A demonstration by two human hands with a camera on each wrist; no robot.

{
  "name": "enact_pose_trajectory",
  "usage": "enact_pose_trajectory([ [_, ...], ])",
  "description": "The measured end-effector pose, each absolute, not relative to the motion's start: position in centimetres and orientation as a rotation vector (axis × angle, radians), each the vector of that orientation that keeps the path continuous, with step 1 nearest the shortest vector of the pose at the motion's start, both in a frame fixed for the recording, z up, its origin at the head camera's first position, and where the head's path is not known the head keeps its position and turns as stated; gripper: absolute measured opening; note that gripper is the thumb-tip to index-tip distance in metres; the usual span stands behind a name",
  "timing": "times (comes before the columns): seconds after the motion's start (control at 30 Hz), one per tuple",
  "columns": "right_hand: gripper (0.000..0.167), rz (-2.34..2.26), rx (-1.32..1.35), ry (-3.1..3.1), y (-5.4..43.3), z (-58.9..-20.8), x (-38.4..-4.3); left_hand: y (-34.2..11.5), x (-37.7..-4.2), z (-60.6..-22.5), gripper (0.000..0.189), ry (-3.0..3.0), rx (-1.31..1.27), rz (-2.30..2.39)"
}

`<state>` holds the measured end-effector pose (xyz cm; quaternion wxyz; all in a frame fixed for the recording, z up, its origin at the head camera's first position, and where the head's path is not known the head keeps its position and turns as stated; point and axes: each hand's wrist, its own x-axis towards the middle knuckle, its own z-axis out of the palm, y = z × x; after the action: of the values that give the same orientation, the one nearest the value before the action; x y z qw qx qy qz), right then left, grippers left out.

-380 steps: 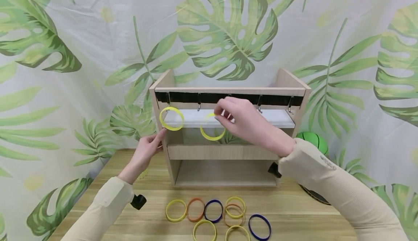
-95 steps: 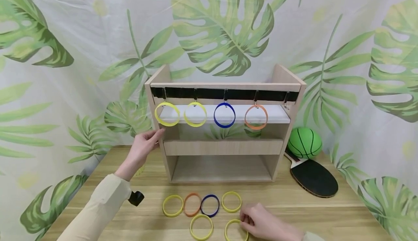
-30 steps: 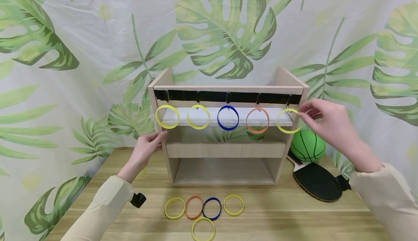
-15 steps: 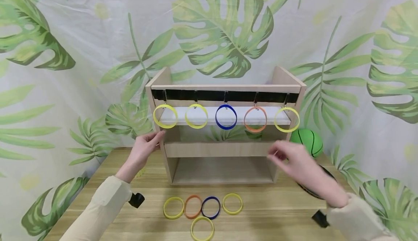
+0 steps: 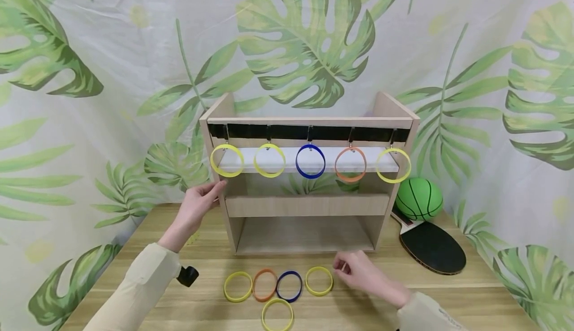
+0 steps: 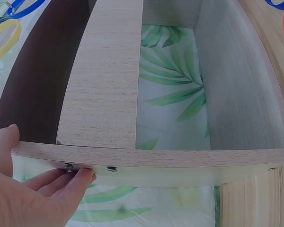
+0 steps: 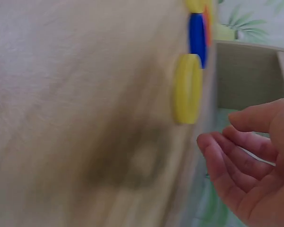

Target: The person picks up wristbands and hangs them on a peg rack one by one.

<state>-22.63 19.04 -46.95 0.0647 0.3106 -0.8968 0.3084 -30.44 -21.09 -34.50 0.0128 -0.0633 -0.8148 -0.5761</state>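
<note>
In the head view, my left hand (image 5: 197, 209) grips the left side panel of a small wooden shelf (image 5: 307, 206). The left wrist view has the thumb and fingers (image 6: 78, 187) on either side of that panel's edge. My right hand (image 5: 360, 273) is low over the table, right of a yellow ring (image 5: 331, 280); its fingers are loosely bent and nothing is between them. The right wrist view puts this yellow ring (image 7: 181, 90) just beyond the fingertips, apart from them. From the shelf's hooks hang yellow rings (image 5: 243, 160), a blue ring (image 5: 297, 161) and an orange ring (image 5: 336, 164).
Also lying on the table are a yellow ring (image 5: 225, 287), an orange ring (image 5: 254, 287), a blue ring (image 5: 278, 287) and another yellow ring (image 5: 263, 316). Right of the shelf are a green ball (image 5: 419, 199) and a black table tennis paddle (image 5: 432, 248).
A yellow ring now hangs on the far right hook, and my right hand has let go of it. That hand has dropped down and left to the table. My left hand keeps its grip.
</note>
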Motion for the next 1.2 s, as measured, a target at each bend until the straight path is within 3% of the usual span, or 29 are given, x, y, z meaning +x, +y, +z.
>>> enact_pose_trajectory([
  [0.63, 0.008, 0.857, 0.893, -2.841, 17.6, -49.2, -24.6, -20.9, -30.2, -34.2, 0.065, -2.527, -0.189, -1.823],
  [1.0, 0.009, 0.891, 0.96, -2.773, 17.5, -47.0, -24.1, -20.9, -30.3, -34.1, 0.067, -2.532, -0.192, -1.817],
  [1.2, 0.009, 0.867, 1.043, -2.704, 16.7, -44.1, -23.7, -21.1, -30.2, -34.2, 0.072, -2.542, -0.189, -1.815],
])
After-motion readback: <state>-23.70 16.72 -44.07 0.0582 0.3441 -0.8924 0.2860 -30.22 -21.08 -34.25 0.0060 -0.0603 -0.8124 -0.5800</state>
